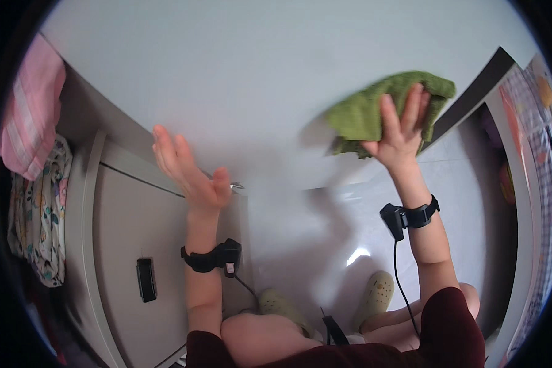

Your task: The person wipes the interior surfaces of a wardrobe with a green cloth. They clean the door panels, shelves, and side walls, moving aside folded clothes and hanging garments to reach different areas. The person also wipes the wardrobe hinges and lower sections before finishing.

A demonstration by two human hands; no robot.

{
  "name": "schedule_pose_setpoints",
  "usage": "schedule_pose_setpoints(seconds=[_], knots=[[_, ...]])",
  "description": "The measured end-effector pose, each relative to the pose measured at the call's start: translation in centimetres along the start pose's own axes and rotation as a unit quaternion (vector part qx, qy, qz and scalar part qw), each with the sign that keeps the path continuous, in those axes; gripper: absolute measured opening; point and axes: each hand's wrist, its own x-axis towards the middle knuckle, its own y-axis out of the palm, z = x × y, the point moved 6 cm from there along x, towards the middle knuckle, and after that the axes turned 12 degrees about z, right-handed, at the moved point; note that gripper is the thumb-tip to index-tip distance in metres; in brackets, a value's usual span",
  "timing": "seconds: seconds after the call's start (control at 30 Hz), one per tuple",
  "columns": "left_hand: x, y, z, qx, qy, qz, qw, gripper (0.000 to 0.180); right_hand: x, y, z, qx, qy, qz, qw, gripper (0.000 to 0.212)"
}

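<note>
My right hand [402, 135] lies over a green cloth [365, 113], fingers spread, holding it against a broad white panel [245, 67]. Part of the cloth bunches up past the fingertips, and its lower edge hangs loose. My left hand [190, 172] holds nothing; its fingers are stretched out and the thumb stands apart. It is close to the left edge of the same panel, but whether it touches there I cannot tell. Black straps with small devices and cables sit around both wrists.
At the left, a pink folded cloth [34, 110] and a patterned fabric [43, 214] hang beside a grey cabinet door [129, 214] with a black recessed handle [146, 279]. Shelving with checkered fabric [543, 165] stands at the right. Below are a glossy floor [300, 245] and pale clogs [374, 297].
</note>
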Motion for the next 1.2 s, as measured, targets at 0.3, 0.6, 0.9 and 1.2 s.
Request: schedule_pose_setpoints(seconds=[0.3, 0.6, 0.9, 1.2], knots=[[-3.1, -1.5, 2.0, -0.070, -0.002, -0.041, 0.997, 0.062, -5.2, 0.9, 1.3, 0.170, 0.181, -0.098, 0.964, 0.080], [-4.1, -2.5, 3.5, -0.099, -0.028, -0.039, 0.994, 0.074, -0.3, 3.2, 20.5, 0.151, -0.129, 0.113, 0.974, 0.072], [-6.9, -0.9, 1.8, -0.052, 0.004, -0.011, 0.999, 0.081, -8.5, 10.6, 30.2, 0.255, -0.375, 0.382, 0.805, 0.057], [-10.1, -2.0, 0.7, -0.054, -0.003, 0.019, 0.998, 0.080, -20.0, 14.5, 24.2, 0.380, -0.340, 0.402, 0.760, 0.057]])
